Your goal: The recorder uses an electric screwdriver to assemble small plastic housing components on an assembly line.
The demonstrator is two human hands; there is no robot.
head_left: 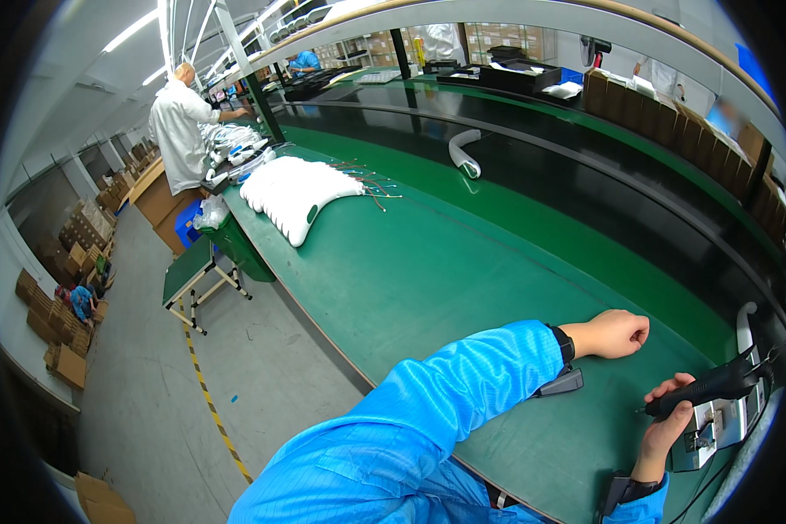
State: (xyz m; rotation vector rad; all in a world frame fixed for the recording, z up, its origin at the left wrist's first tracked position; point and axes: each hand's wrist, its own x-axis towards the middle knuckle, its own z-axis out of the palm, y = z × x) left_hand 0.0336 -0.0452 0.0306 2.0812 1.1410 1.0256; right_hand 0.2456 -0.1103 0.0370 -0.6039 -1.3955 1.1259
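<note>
My left hand (pixel 616 334) is curled into a fist above the green work table (pixel 393 271); whatever its fingers may hold is hidden. My right hand (pixel 666 428) grips a black electric screwdriver (pixel 707 388) at the table's right end, its bit pointing left. Beside that hand stands a metal fixture (pixel 703 437) with a silver block on it. A curved white part (pixel 744 327) rises behind the screwdriver. Further up the table, a row of white curved plastic housings (pixel 293 188) lies side by side, with thin coloured wires sticking out at their right ends.
A dark conveyor belt (pixel 550 144) runs along the far side, carrying one curved white housing (pixel 465 155). Brown cartons (pixel 637 109) line its far edge. At left are a co-worker in white (pixel 179 131), a green bin (pixel 240 249) and a small stool (pixel 192 272).
</note>
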